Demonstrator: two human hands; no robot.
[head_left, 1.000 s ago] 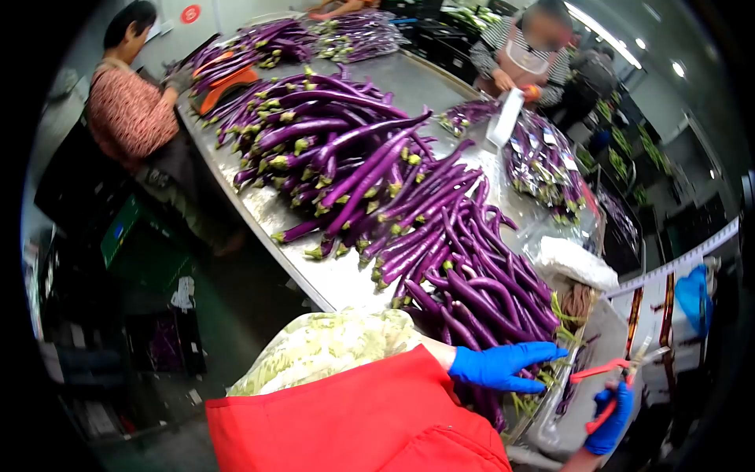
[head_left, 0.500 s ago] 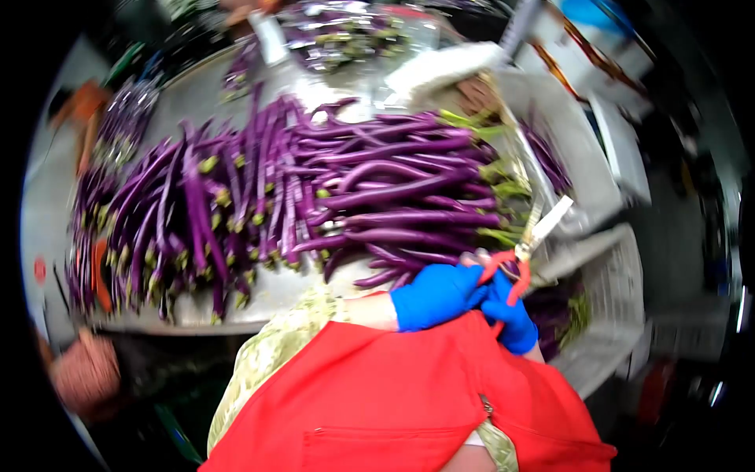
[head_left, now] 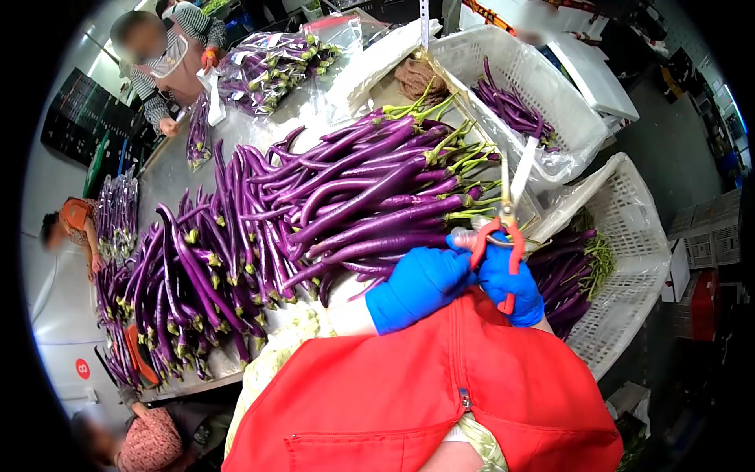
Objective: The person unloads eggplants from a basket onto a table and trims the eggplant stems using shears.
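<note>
My right hand [head_left: 510,285], in a blue glove, is closed around the red handles of a pair of scissors [head_left: 513,216]. The blades point away from me and stand slightly apart. Close beside it, my left hand [head_left: 425,285], also gloved in blue, is curled with its fingers near the left handle loop. Whether those fingers hold anything is hidden. Just beyond both hands lies a heap of long purple eggplants [head_left: 370,185], green stems toward the right. More eggplants [head_left: 189,267] lie to the left with their stem ends toward me.
A metal table [head_left: 169,169] carries the eggplants and bagged eggplants [head_left: 271,71]. White crates [head_left: 625,267] holding eggplants stand at the right, near a brown cloth [head_left: 419,81]. An orange-handled tool [head_left: 139,358] lies at left. Other people work at the far and left sides.
My view has shifted and sharpened. The scissors have turned from pointing up and right to pointing nearly straight away, and two separated blades now show. Both hands stay close together.
</note>
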